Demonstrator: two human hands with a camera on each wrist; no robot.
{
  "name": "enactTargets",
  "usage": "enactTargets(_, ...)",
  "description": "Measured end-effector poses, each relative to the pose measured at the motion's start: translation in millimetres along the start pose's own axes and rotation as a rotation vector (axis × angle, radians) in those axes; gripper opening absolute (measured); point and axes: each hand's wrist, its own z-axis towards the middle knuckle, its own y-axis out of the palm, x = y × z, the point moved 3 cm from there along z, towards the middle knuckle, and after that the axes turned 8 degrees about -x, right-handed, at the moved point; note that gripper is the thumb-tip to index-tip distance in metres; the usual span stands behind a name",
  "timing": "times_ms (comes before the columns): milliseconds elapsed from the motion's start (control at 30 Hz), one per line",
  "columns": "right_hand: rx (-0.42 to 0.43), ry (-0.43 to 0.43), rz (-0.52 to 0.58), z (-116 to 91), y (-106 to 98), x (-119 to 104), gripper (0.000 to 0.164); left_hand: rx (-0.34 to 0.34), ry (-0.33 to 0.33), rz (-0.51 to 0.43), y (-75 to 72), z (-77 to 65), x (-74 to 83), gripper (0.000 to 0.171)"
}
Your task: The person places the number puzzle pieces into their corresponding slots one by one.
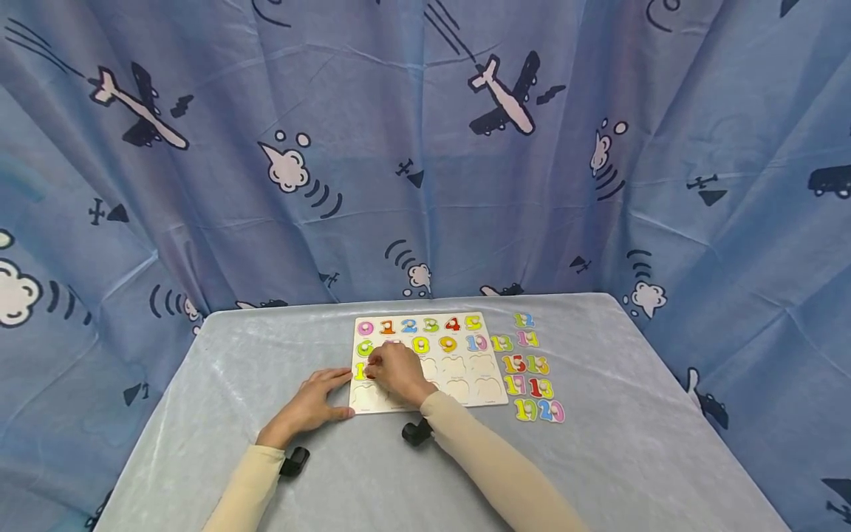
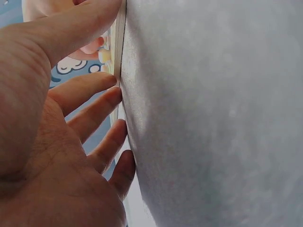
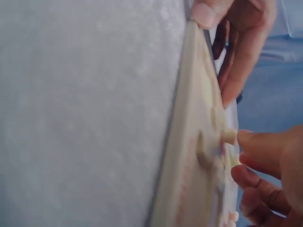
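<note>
A wooden number puzzle board (image 1: 435, 399) lies on the table. Knobbed number pieces sit in its upper two rows, among them a green 6 (image 1: 364, 348) and a yellow 8 (image 1: 421, 344). My left hand (image 1: 312, 403) rests at the board's left edge, fingers extended and fingertips against its side, thumb at the near corner. The right hand (image 1: 399, 369) reaches over the board, its thumb and curled fingers pinching the yellow-and-red number 11 piece (image 1: 360, 371) at the left of the third row. Those fingers (image 3: 260, 149) are right at a small knob (image 3: 229, 136); the hand partly covers the second row.
Right of the board lie several loose number pieces in two columns, including a 12 (image 1: 524, 320), a 15 (image 1: 514, 363) and a 20 (image 1: 551, 411). A grey cloth covers the table (image 1: 598, 458). Behind it hangs a blue curtain (image 1: 372, 222) with airplanes.
</note>
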Motion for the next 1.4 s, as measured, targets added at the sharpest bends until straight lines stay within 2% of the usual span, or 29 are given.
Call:
enactTargets(133, 0.027, 0.001, 0.058, -3, -11, 7, 0.017, -0.003, 0.005, 0.001, 0.4, 0.2, 0.3, 0.074)
enactTargets(367, 0.033, -0.101, 0.102, -10, -33, 24, 0.023, -0.005, -0.003, 0.0, 0.5, -0.2, 0.1, 0.075)
enactTargets(533, 0.067, -0.113, 0.137, -19, -49, 43, 0.022, -0.001, -0.005, -0.003, 0.1, -1.0, 0.6, 0.075)
enactTargets(900, 0.146, -0.008, 0.156, -34, -85, 96, 0.022, -0.013, -0.02, -0.017, 1.3, 0.0, -0.3, 0.075)
enactTargets(1000, 0.156, -0.009, 0.146, -40, -94, 110, 0.023, -0.009, -0.013, -0.022, 1.1, 0.4, 0.8, 0.075)
enactTargets(1167, 0.185, -0.009, 0.138, -50, -104, 135, 0.023, -0.004, -0.012, -0.034, 1.4, 0.4, 1.3, 0.075)
enactTargets(1400, 0.174, 0.078, 0.167, -62, -113, 164, 0.025, -0.001, -0.019, -0.027, 2.0, -0.5, 0.8, 0.075)
